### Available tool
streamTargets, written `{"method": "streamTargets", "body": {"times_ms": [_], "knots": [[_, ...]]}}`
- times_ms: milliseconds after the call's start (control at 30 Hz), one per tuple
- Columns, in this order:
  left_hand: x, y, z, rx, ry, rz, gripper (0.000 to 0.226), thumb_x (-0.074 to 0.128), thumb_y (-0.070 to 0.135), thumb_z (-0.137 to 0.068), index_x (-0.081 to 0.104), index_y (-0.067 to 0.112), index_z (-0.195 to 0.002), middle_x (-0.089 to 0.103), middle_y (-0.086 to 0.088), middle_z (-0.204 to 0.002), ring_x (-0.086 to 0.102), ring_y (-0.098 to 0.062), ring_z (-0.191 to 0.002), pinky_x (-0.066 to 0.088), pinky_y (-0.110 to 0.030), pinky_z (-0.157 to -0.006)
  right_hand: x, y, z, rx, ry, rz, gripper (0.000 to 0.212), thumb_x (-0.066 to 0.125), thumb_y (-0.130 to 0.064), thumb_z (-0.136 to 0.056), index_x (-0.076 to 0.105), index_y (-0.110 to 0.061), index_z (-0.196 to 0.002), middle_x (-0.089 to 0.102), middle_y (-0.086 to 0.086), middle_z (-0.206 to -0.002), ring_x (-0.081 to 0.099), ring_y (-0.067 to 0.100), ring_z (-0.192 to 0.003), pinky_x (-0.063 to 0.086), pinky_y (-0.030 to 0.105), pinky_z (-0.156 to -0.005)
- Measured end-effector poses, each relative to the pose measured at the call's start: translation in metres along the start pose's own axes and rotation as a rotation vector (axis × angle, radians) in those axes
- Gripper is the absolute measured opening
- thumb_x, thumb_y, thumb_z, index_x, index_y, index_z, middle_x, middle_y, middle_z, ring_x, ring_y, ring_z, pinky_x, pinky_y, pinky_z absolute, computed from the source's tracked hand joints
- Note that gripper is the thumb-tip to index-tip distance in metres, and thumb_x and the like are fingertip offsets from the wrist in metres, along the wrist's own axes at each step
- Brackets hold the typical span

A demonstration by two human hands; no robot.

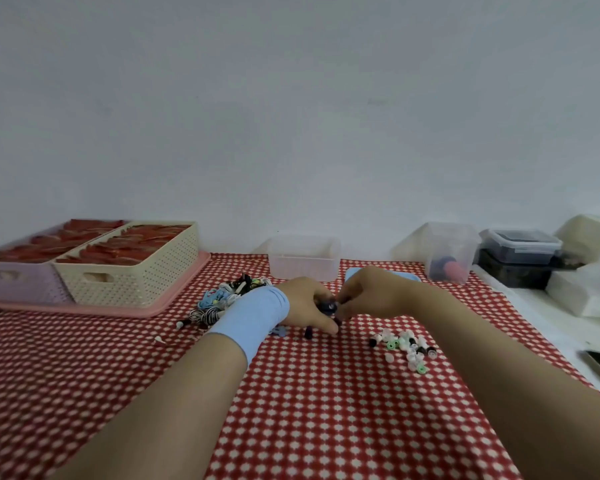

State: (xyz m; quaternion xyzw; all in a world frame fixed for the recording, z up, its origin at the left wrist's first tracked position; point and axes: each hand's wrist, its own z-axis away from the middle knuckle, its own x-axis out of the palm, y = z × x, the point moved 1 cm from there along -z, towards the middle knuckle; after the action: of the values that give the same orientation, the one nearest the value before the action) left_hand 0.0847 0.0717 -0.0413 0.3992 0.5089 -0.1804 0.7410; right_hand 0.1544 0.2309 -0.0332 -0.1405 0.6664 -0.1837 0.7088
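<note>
Dark purple, near black: that's the small piece (pixel 329 306) we've got btwn both hands, held just above the checked cloth (pixel 326 410), mid-table. Our left hand (pixel 303 306), w/ a pale blue wristband (pixel 253 313), sits to the piece's left and curls over it, thumb low near the cloth and fingers arched on top. Our right hand (pixel 369 294) sits opposite, fingertips pinched onto the piece's right end. So both hands are grasping the same piece, knuckles up and wrists low, forearms converging in a V toward it. What each fingertip holds is too small to make out; it may be two parts being pressed together.

Key relation for the next move, imo: the piece is dead centre btwn the two grips. Its long axis looks approx. left-right, in line w/ both sets of fingertips, tho most of it is hidden. Any push or pull prob. has to run along that line, w/ the hands going straight toward or away from each other.

A loose purple bit (pixel 308 332) lies on the cloth just below the left thumb, nearer the left hand. Small caps (pixel 404 344) in white, green and black lie scattered to the right, nearer the right hand but clear of it. A mixed pile (pixel 229 296) sits behind the left wrist.
</note>
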Motion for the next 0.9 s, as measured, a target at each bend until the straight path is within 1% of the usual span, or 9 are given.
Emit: {"method": "streamTargets", "body": {"times_ms": [100,200,333,400,467,600,733,833,900], "knots": [[-0.015,-0.004,-0.003,0.047,0.235,0.079,0.006,0.072,0.025,-0.081,0.070,0.020,-0.083,0.068,0.000,-0.083,0.062,-0.021,-0.081,0.046,-0.028,-0.067,-0.013,-0.007,-0.003,-0.024,0.141,-0.140,0.015,0.075,-0.034,-0.086,0.079,-0.022,-0.094,0.075,-0.002,-0.090,0.068,0.014,-0.087,0.055,0.035,-0.083],[-0.035,-0.005,-0.008,0.070,0.365,0.203,0.014,0.070,0.020,-0.083,0.072,0.013,-0.095,0.071,-0.007,-0.091,0.066,-0.024,-0.084,0.052,-0.034,-0.074,-0.021,-0.007,-0.016,-0.019,0.237,-0.300,0.015,0.072,-0.033,-0.090,0.078,-0.021,-0.097,0.075,0.005,-0.097,0.066,0.021,-0.092,0.053,0.035,-0.084],[-0.058,-0.009,-0.023,0.065,0.380,0.528,0.028,0.072,0.010,-0.085,0.062,0.012,-0.112,0.072,-0.010,-0.101,0.072,-0.022,-0.088,0.060,-0.034,-0.081,-0.028,-0.005,-0.036,-0.016,0.222,-0.683,0.015,0.068,-0.025,-0.096,0.072,-0.015,-0.106,0.076,0.011,-0.102,0.071,0.023,-0.098,0.056,0.040,-0.089],[-0.069,-0.013,-0.034,0.062,0.380,0.592,0.022,0.071,0.009,-0.086,0.064,0.011,-0.107,0.073,-0.013,-0.099,0.072,-0.024,-0.091,0.060,-0.039,-0.083,-0.031,-0.007,-0.047,-0.026,0.201,-0.841,0.019,0.065,-0.021,-0.098,0.068,-0.009,-0.112,0.077,0.013,-0.102,0.074,0.024,-0.097,0.059,0.040,-0.088],[-0.079,-0.017,-0.045,0.064,0.405,0.585,0.012,0.069,0.016,-0.088,0.068,0.014,-0.100,0.073,-0.008,-0.094,0.071,-0.021,-0.088,0.060,-0.034,-0.080,-0.036,-0.009,-0.061,-0.023,0.228,-0.888,0.019,0.065,-0.019,-0.098,0.068,-0.006,-0.112,0.077,0.014,-0.103,0.075,0.023,-0.095,0.060,0.039,-0.087],[-0.094,-0.030,-0.066,0.011,0.438,0.578,0.021,0.054,0.012,-0.095,0.072,0.007,-0.105,0.067,-0.009,-0.087,0.062,-0.016,-0.073,0.052,-0.014,-0.057,-0.044,-0.005,-0.096,0.028,0.326,-0.855,0.010,0.070,-0.013,-0.093,0.070,-0.008,-0.103,0.074,0.014,-0.101,0.074,0.019,-0.085,0.061,0.036,-0.081],[-0.097,-0.052,-0.088,-0.048,0.452,0.559,0.024,0.052,0.005,-0.094,0.074,0.009,-0.103,0.073,-0.016,-0.098,0.071,-0.026,-0.088,0.058,-0.034,-0.079,-0.041,-0.005,-0.130,0.032,0.400,-0.681,0.007,0.072,-0.014,-0.092,0.069,-0.010,-0.096,0.074,0.011,-0.091,0.073,0.013,-0.073,0.056,0.030,-0.071],[-0.097,-0.067,-0.104,-0.071,0.446,0.444,0.023,0.055,0.010,-0.091,0.075,0.017,-0.100,0.072,-0.007,-0.093,0.063,-0.022,-0.078,0.056,-0.034,-0.077,-0.035,-0.001,-0.155,0.024,0.440,-0.468,0.011,0.074,-0.021,-0.090,0.072,-0.011,-0.095,0.072,0.009,-0.087,0.064,0.019,-0.070,0.047,0.028,-0.064],[-0.092,-0.079,-0.112,-0.094,0.398,0.372,0.024,0.056,0.014,-0.091,0.074,0.020,-0.106,0.070,-0.003,-0.102,0.060,-0.019,-0.083,0.053,-0.036,-0.079,-0.027,0.004,-0.166,0.040,0.420,-0.326,0.013,0.075,-0.028,-0.089,0.071,-0.016,-0.093,0.067,0.002,-0.085,0.056,0.014,-0.068,0.044,0.025,-0.060]]}}
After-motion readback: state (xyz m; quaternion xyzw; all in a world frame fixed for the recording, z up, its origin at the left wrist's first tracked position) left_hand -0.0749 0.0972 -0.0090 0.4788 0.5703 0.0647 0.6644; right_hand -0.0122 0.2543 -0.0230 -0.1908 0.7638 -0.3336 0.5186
